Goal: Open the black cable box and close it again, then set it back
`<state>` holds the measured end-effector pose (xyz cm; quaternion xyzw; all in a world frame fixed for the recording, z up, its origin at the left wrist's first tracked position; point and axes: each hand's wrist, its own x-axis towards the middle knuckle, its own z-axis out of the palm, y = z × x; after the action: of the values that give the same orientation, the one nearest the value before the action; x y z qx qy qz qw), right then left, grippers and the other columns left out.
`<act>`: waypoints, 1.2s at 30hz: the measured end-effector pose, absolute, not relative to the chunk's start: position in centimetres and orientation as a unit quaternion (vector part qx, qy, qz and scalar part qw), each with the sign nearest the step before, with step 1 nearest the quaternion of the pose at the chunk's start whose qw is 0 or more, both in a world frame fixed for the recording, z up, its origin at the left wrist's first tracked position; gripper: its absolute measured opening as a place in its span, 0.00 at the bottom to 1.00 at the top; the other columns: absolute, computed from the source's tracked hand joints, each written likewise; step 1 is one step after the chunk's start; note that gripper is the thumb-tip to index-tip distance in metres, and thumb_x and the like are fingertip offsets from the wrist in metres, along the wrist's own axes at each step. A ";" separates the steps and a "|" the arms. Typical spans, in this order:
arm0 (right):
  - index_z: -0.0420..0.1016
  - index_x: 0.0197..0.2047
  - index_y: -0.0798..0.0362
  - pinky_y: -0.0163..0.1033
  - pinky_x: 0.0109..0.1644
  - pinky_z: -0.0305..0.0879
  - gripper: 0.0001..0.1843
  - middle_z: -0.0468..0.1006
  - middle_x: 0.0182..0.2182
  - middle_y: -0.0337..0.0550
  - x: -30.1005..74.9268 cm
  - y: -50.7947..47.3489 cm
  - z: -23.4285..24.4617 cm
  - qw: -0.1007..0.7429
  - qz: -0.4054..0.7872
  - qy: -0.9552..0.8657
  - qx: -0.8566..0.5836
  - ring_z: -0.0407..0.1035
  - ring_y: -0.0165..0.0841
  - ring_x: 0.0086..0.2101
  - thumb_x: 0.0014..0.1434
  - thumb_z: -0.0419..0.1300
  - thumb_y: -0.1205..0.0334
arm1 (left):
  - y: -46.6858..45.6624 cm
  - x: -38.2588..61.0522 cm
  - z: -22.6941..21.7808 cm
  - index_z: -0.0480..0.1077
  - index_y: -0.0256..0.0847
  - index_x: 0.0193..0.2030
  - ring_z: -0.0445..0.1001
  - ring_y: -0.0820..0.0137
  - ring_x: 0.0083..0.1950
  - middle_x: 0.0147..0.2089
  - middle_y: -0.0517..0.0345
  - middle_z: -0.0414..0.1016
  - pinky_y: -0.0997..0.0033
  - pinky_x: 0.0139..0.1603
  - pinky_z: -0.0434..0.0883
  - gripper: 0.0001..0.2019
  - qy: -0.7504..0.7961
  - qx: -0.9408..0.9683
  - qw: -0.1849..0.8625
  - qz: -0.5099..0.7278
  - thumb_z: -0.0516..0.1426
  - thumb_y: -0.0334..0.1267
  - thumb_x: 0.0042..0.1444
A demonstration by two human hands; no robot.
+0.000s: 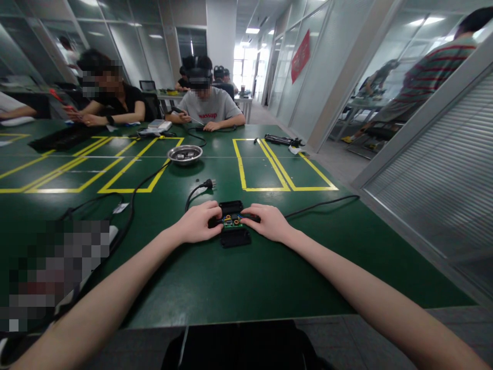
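A small green circuit board (233, 221) with copper coils lies between two black plastic case halves. One case half (231, 206) is on its far side, the other case half (235, 238) on its near side. My left hand (200, 222) pinches the black cable end at the board's left edge. On the opposite edge, my right hand (269, 221) has thumb and fingers closed on another black cable end. From there a black cable (323, 207) runs off to the right. Beyond my left hand lies a black power plug (210, 183) on its cord. My fingers partly hide both cable ends.
A metal bowl (185, 154) with small metal parts stands farther back on the green table (185, 288). Black cables (133, 205) and a blurred-out item (57, 272) lie at the left. Across the table, a person (210, 105) handles tools. Yellow tape (265, 189) marks the tabletop.
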<state>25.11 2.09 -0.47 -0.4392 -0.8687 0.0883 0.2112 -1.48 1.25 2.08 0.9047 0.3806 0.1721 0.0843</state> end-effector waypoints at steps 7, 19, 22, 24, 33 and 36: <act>0.84 0.45 0.49 0.37 0.38 0.64 0.12 0.83 0.37 0.44 25.4 1.9 -0.2 0.218 0.094 -0.877 -0.417 0.77 0.34 0.35 0.68 0.64 0.52 | 1.3 -1.6 2.2 0.68 0.41 0.35 0.72 0.66 0.37 0.37 0.56 0.71 0.69 0.38 0.66 0.05 0.385 0.901 0.107 0.172 0.57 0.40 0.57; 0.79 0.30 0.53 0.36 0.32 0.60 0.22 0.78 0.24 0.44 26.3 0.5 1.3 0.330 0.045 -0.873 -0.358 0.69 0.31 0.25 0.71 0.52 0.56 | 0.8 -1.7 4.1 0.66 0.40 0.30 0.58 0.76 0.22 0.19 0.68 0.62 0.75 0.26 0.56 0.14 0.384 0.774 0.447 0.233 0.58 0.48 0.58; 0.78 0.29 0.53 0.36 0.31 0.58 0.24 0.75 0.22 0.43 26.6 0.2 1.3 0.343 0.023 -0.881 -0.326 0.66 0.30 0.23 0.73 0.48 0.56 | 0.6 -1.7 4.3 0.68 0.39 0.32 0.59 0.77 0.20 0.18 0.67 0.66 0.76 0.25 0.57 0.12 0.360 0.736 0.537 0.200 0.59 0.47 0.55; 0.78 0.30 0.52 0.36 0.31 0.58 0.24 0.75 0.22 0.42 26.7 0.1 1.2 0.327 0.027 -0.892 -0.310 0.65 0.30 0.22 0.73 0.48 0.56 | 0.6 -1.7 4.4 0.70 0.38 0.31 0.63 0.76 0.21 0.20 0.65 0.70 0.76 0.27 0.60 0.11 0.353 0.726 0.565 0.170 0.61 0.45 0.53; 0.79 0.31 0.54 0.36 0.31 0.55 0.20 0.81 0.26 0.44 25.9 0.3 1.0 0.228 0.054 -0.921 -0.311 0.72 0.31 0.27 0.72 0.53 0.59 | 0.9 -2.0 4.7 0.72 0.37 0.28 0.67 0.74 0.27 0.24 0.62 0.73 0.75 0.32 0.63 0.09 0.392 0.756 0.512 0.114 0.62 0.41 0.49; 0.78 0.29 0.54 0.36 0.31 0.53 0.21 0.80 0.25 0.43 25.8 0.0 1.3 0.220 0.043 -0.920 -0.320 0.71 0.31 0.26 0.72 0.53 0.59 | 0.9 -2.0 4.8 0.73 0.37 0.31 0.68 0.74 0.27 0.24 0.61 0.74 0.75 0.32 0.64 0.10 0.383 0.752 0.526 0.111 0.64 0.43 0.50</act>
<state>25.77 -0.04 1.26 -0.3201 -0.9205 0.0428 0.2202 -2.04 0.86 4.81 0.7516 0.3826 0.1105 0.5258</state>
